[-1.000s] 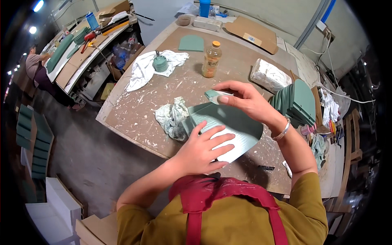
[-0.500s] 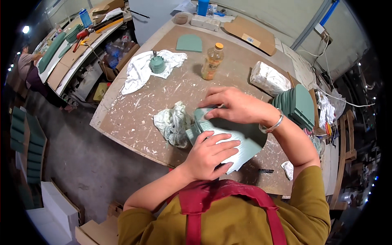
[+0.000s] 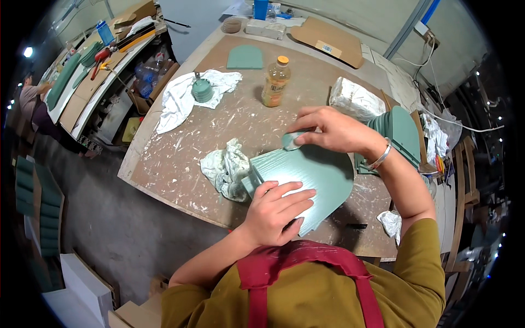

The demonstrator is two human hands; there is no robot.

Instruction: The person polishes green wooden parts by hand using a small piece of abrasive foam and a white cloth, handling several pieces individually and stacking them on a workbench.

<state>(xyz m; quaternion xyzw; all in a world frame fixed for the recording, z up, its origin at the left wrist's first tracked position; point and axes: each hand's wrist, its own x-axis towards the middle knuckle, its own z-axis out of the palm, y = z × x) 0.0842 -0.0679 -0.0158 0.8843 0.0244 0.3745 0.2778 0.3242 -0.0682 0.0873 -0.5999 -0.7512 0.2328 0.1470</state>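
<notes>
A pale green, glossy panel with one rounded end lies in front of me, and more green pieces show under its left edge. My left hand rests flat on it with the fingers apart. Pinched in my right hand is a small pale green pad, held at the panel's far edge; its exact kind is unclear. A crumpled, stained white cloth lies just left of the panel.
Beyond stand a bottle with an orange cap and a green round container on a white cloth. Stacked green panels and a white wrapped block are at the right. A person works far left.
My right hand has moved the pad from the panel's left corner rightward along the far edge, uncovering more of the panel. My left hand remains on the panel.
</notes>
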